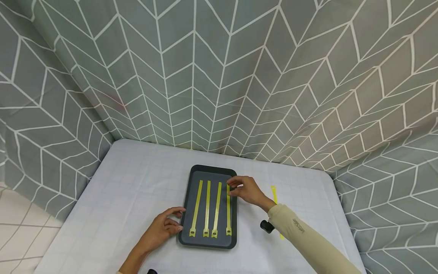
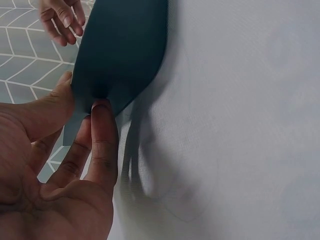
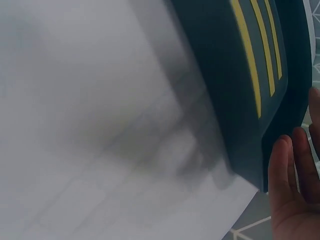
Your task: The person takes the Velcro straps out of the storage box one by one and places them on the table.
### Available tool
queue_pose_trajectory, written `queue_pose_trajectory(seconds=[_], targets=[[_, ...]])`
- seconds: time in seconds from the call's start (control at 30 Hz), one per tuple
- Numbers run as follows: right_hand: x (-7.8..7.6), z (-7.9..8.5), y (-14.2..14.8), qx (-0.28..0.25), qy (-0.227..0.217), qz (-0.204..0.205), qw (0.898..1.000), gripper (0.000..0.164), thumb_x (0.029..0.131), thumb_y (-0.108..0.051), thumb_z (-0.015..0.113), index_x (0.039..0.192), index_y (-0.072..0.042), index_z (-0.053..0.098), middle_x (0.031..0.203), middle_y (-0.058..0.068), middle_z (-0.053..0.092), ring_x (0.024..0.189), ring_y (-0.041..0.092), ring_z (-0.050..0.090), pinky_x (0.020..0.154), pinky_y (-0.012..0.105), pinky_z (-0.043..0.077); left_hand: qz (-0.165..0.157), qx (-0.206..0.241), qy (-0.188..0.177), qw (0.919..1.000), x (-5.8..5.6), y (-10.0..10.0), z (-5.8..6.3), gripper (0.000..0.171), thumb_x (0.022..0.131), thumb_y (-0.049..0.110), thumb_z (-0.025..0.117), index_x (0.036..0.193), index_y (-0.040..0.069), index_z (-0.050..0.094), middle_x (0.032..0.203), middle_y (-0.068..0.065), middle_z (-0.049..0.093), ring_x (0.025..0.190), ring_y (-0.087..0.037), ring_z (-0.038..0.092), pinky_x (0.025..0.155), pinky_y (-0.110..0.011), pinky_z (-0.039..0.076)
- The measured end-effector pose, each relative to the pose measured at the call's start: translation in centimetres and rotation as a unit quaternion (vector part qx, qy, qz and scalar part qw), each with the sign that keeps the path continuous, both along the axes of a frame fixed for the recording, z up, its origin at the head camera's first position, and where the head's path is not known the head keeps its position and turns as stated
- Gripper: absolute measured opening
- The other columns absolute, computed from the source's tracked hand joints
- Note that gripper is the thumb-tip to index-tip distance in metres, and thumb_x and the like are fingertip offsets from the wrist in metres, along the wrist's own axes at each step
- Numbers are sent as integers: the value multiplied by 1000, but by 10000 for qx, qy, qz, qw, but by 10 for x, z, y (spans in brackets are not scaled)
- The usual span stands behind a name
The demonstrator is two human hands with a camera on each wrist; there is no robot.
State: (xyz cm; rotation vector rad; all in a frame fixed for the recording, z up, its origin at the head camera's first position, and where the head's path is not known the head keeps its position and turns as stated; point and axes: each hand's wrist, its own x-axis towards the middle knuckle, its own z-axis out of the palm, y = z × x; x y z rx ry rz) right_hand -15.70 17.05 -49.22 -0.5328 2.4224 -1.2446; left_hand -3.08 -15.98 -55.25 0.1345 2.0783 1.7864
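Observation:
A dark grey rectangular tray [image 1: 207, 242] lies on the table. Several yellow cable-tie straps [image 1: 207, 209] lie lengthwise in it, slotted heads toward me. My left hand [image 1: 159, 232] is at the tray's left side, with fingertips at its rim and outer wall; in the left wrist view its fingers [image 2: 103, 145] touch that wall. My right hand [image 1: 248, 190] hovers over the tray's right rim, thumb and fingers apart beside the upper end of the rightmost strap [image 1: 228, 213]. In the right wrist view its fingers [image 3: 281, 175] overlap the tray corner.
Another yellow strap [image 1: 274, 193] lies on the white tablecloth [image 1: 137, 171] right of the tray, partly hidden under my right forearm. A black wrist device [image 1: 266, 227] sits by the sleeve. Grey patterned curtains [image 1: 212, 76] enclose the table at the back and sides.

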Motion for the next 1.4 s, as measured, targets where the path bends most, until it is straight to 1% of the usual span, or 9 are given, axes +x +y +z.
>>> queue_pose_trajectory(seconds=[0.1, 0.23, 0.4, 0.5, 0.77, 0.9, 1.03, 1.23, 1.4], targets=[[-2, 0, -6, 66, 109, 199, 9997, 39, 86, -4, 78, 122, 5, 66, 120, 20, 67, 110, 39, 64, 87, 28, 56, 12, -35, -26, 10000, 0, 0, 1, 58, 89, 6, 74, 142, 5, 52, 125, -23, 50, 89, -16, 64, 74, -26, 53], [-3, -1, -16, 241, 271, 386, 9986, 38, 86, -8, 79, 121, 2, 68, 119, 17, 69, 108, 35, 66, 85, 28, 56, 36, -8, -60, 10000, 0, 0, 2, 58, 89, 5, 74, 142, 5, 52, 125, -23, 50, 89, -17, 64, 74, -26, 53], [-4, -1, -29, 258, 178, 501, 9983, 37, 86, -8, 79, 120, 1, 68, 118, 17, 69, 107, 34, 66, 85, 28, 56, 28, 119, -10, 9999, 0, -1, 2, 57, 89, 5, 74, 142, 3, 51, 125, -24, 50, 89, -17, 64, 73, -26, 53], [-4, -2, -36, 235, 119, 611, 9978, 38, 86, -9, 79, 120, 2, 68, 119, 17, 68, 108, 34, 66, 86, 29, 56, 31, 101, -33, 9999, 0, -1, 1, 57, 89, 6, 74, 142, 4, 52, 126, -23, 50, 89, -16, 64, 74, -26, 53], [-4, -8, -61, 81, -118, 1137, 9934, 38, 84, -3, 79, 120, 4, 68, 118, 19, 69, 108, 35, 66, 91, 38, 56, 43, 27, -75, 10000, 0, -2, -3, 57, 89, 8, 74, 142, 6, 52, 126, -23, 50, 90, -17, 65, 74, -26, 53], [-4, -9, -72, 189, 30, 1397, 9900, 38, 83, -4, 80, 118, 3, 68, 116, 20, 70, 107, 34, 68, 92, 39, 56, 33, 31, -88, 10000, -1, -2, -4, 57, 89, 8, 74, 142, 6, 52, 126, -23, 50, 90, -18, 64, 74, -26, 53], [-6, -10, -80, 245, 134, 1617, 9864, 37, 84, -5, 80, 118, 2, 68, 117, 19, 70, 107, 34, 68, 92, 37, 56, 0, 62, -105, 9999, 0, -2, -4, 57, 90, 8, 74, 142, 6, 52, 126, -24, 49, 90, -18, 64, 74, -26, 52], [-11, -14, -91, 516, -11, 1873, 9810, 35, 83, -5, 82, 115, 0, 71, 114, 13, 71, 105, 28, 67, 92, 33, 55, 14, 137, -185, 9997, -1, -2, -3, 56, 90, 8, 73, 142, 6, 52, 127, -24, 49, 91, -20, 64, 73, -26, 52], [-15, -16, -100, 805, -98, 2220, 9717, 32, 82, -8, 83, 112, -4, 73, 113, 7, 73, 106, 21, 68, 92, 28, 53, 37, 100, -251, 9996, -2, -2, -3, 56, 90, 8, 73, 142, 6, 52, 127, -23, 49, 92, -20, 64, 73, -27, 52]])
